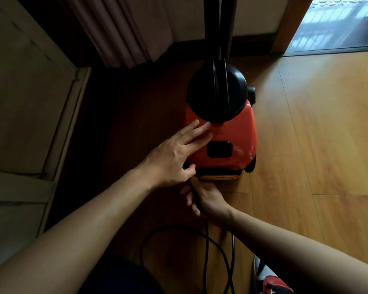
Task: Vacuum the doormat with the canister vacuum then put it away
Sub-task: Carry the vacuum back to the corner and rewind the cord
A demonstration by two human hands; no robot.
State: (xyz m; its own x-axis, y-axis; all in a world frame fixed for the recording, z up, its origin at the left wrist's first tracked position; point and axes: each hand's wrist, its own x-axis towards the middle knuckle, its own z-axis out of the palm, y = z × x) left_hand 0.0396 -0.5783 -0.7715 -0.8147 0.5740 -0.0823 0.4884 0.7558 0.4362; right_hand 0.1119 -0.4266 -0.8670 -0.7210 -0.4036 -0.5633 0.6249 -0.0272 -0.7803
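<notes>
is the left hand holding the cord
No, the left hand lies flat on the vacuum; the right hand grips the cord.

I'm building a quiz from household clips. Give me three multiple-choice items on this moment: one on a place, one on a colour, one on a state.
1. Where does the left hand rest?
A. On top of the canister vacuum
B. On the curtain
C. Flat on the floor

2. What colour is the vacuum's body?
A. Blue
B. White
C. Orange-red

3. What is the right hand doing?
A. Lying open on the floor
B. Gripping the black power cord at the vacuum's near end
C. Holding a shoe

Answers:
1 A: its straight fingers lie on the body, just below the black round part.
2 C: the shell around the black panel is orange-red.
3 B: its fingers curl round the cord, which runs down from the hand and loops on the floor.
</notes>
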